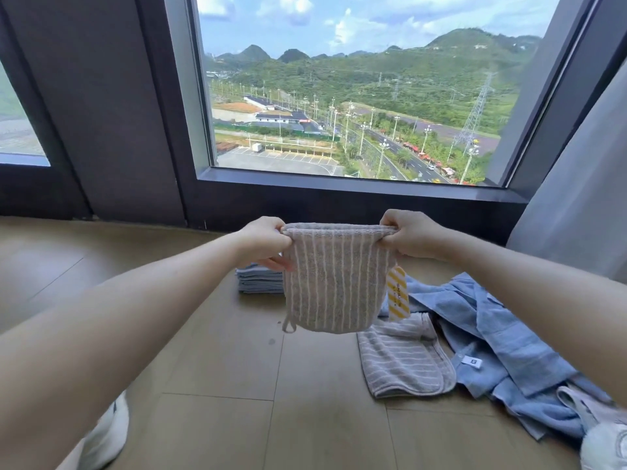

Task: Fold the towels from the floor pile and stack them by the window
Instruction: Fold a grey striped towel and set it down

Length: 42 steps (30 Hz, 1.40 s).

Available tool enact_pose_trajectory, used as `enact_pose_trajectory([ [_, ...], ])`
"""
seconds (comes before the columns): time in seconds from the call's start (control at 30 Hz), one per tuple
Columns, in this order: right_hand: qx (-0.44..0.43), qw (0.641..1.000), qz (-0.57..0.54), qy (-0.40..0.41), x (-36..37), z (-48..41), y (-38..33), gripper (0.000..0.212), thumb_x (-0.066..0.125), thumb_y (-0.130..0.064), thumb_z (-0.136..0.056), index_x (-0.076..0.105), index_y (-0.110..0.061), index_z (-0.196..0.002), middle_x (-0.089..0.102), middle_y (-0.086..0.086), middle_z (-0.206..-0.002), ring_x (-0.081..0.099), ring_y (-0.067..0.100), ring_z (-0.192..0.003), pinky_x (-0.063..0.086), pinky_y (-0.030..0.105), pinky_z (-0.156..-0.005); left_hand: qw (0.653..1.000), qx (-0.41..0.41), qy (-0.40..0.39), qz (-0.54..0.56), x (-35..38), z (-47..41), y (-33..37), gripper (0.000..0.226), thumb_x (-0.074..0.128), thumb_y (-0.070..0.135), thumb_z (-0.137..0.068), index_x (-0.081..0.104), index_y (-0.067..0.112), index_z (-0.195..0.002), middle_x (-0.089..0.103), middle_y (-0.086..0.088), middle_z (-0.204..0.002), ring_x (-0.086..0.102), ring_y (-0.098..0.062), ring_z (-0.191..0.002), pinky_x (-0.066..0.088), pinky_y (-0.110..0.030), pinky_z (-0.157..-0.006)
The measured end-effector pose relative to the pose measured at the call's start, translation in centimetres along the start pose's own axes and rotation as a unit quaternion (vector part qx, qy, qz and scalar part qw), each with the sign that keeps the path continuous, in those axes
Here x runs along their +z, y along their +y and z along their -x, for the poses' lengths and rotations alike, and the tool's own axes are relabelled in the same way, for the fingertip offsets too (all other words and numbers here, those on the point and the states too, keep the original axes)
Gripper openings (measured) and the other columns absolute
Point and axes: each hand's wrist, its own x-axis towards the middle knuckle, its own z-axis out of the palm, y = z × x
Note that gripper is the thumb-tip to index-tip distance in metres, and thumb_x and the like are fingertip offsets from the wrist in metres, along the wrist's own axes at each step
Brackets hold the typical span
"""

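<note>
Your left hand [263,244] and right hand [412,235] each pinch a top corner of the grey, white-striped terry towel [334,283], which hangs folded above the wooden floor [217,368], in front of the folded blue towel stack [259,279] under the window [339,96]. Pull its top edge taut and level, corners matched. Stripes run vertically; folded, it looks nearly square.

The striped towel [334,279] is nubby terry cloth with a stiff, smooth paper tag [397,293]. The floor [217,361] is wood-grain plank with a dull satin sheen. The window frame [339,181] looks like matt dark metal, and the curtain [583,198] is smooth woven cloth.
</note>
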Motion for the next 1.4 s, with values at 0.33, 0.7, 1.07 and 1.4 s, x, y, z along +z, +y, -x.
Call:
enact_pose_trajectory([
  [0.33,0.038,0.994,-0.103,0.017,7.1,-2.7,3.8,0.019,0.054,-0.009,-0.085,0.042,-0.020,-0.074,0.058,0.005,-0.080,0.056,0.023,-0.076,0.047,0.033,-0.069,0.996,-0.016,0.037,0.078,2.4,-4.1,-5.2,0.017,0.047,0.003,-0.093,0.047,0.016,-0.083,0.063,-0.012,-0.106,0.065,-0.021,-0.096,0.055,-0.028,-0.079],
  [0.7,0.018,0.996,-0.088,0.018,13.3,-5.3,2.3,0.009,0.055,-0.014,-0.087,0.047,-0.016,-0.084,0.052,-0.002,-0.073,0.047,0.014,-0.065,0.037,0.016,-0.052,0.992,-0.080,0.032,0.092,0.7,-4.8,-11.0,0.016,0.043,0.002,-0.093,0.048,0.017,-0.088,0.064,-0.003,-0.090,0.065,-0.010,-0.076,0.053,-0.019,-0.064],
  [1.07,0.024,0.991,-0.091,0.098,11.0,-6.5,3.5,0.010,0.053,-0.013,-0.087,0.046,-0.018,-0.081,0.057,0.005,-0.081,0.050,0.020,-0.070,0.039,0.023,-0.054,0.992,-0.044,0.028,0.111,2.8,-7.1,-10.0,0.013,0.047,0.006,-0.093,0.046,0.019,-0.090,0.062,0.000,-0.094,0.064,-0.008,-0.082,0.053,-0.020,-0.067],
  [1.4,0.005,0.971,-0.110,0.210,8.5,-12.5,8.5,0.030,0.047,0.003,-0.083,0.037,-0.023,-0.072,0.058,0.008,-0.121,0.055,0.023,-0.105,0.036,0.024,-0.078,0.990,0.095,0.070,-0.073,5.5,-14.7,-6.5,0.011,0.047,0.009,-0.086,0.045,0.020,-0.086,0.049,0.005,-0.068,0.046,-0.012,-0.060,0.037,-0.017,-0.050],
])
